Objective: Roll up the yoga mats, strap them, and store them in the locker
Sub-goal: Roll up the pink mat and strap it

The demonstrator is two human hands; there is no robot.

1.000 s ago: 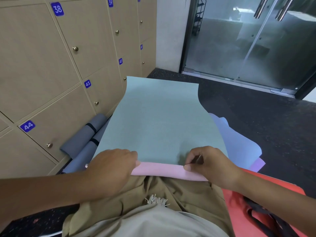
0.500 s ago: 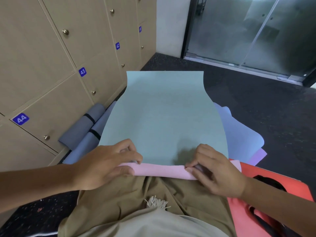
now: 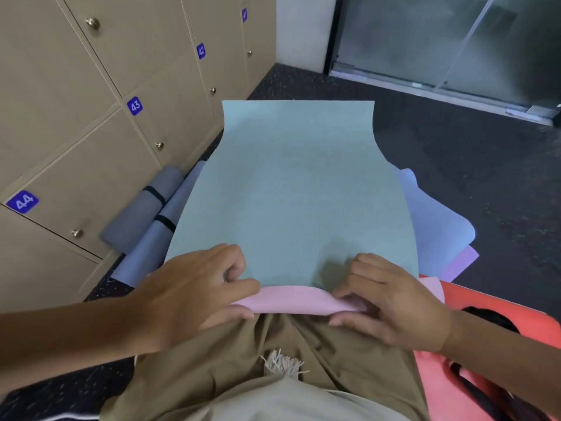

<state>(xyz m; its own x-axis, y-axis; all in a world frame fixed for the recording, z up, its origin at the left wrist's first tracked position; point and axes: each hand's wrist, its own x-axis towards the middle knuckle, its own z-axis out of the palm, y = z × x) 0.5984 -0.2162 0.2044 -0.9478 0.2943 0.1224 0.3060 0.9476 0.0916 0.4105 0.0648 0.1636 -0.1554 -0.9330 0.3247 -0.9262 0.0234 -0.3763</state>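
Readable markings are confined to the beige locker bank on the left. Each legible door carries a small blue plate with white numerals at its upper left corner. Plate "44" sits on the nearest lower door. Plate "43" sits on the next door along. Plate "42" sits on the door beyond that. A fourth blue plate on the farthest door appears to read "41", though it is small and narrowed by the angle. No other text, brand or sign is legible
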